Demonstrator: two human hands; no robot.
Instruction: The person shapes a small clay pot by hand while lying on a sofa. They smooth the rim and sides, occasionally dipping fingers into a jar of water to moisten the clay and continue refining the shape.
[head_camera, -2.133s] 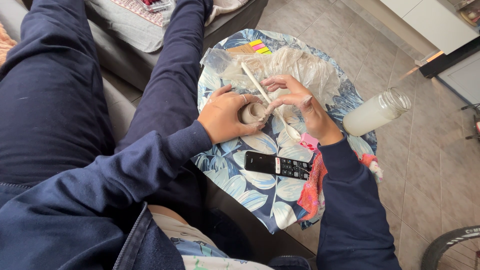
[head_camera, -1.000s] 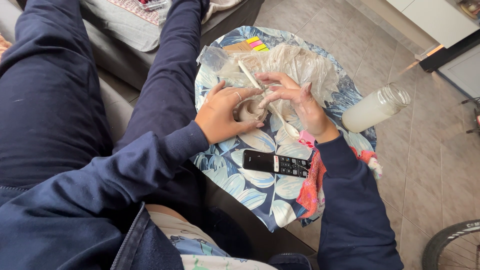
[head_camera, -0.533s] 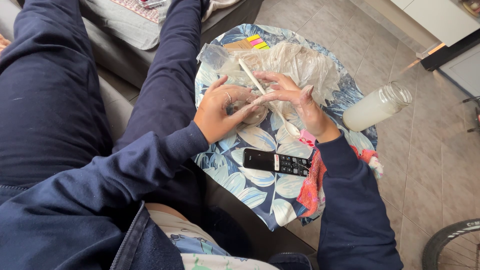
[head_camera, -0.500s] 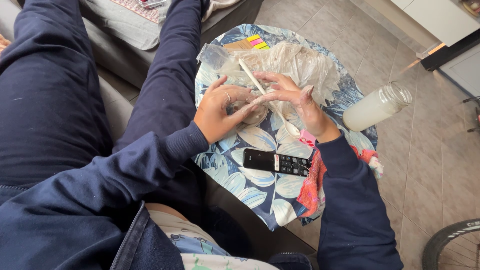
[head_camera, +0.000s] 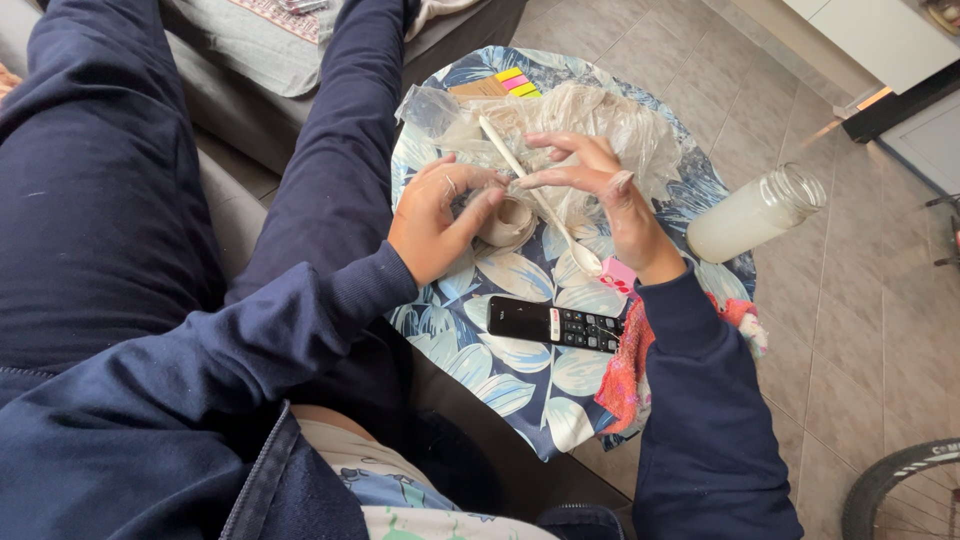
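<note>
the left hand (head_camera: 437, 222) is cupping a small pale clay pot (head_camera: 508, 218) on the tabletop (head_camera: 520, 375), fingers curled around its near side and thumb pressing its rim. the right hand (head_camera: 600, 190) is pinching a slender white stick tool (head_camera: 535, 190) between thumb and fingertips — the tool is running diagonally across the pot, its rounded end resting down near a pink scrap by the wrist. compared with two seconds ago, the right hand is sitting higher and further from the pot, with the fingers more spread, and the tool's upper tip is now pointing up over the crumpled clear plastic sheet (head_camera: 590, 120); the left hand is keeping much the same grip. my read: the shaping stroke is easing off and the tool is being re-angled against the pot's edge.

a black remote control (head_camera: 555, 323) is lying just below the pot, near the tabletop's front. a glass jar of white liquid (head_camera: 755, 212) is standing off to the right — well apart from both hands. coloured sticky tabs (head_camera: 517, 82) are sitting at the far edge.
</note>
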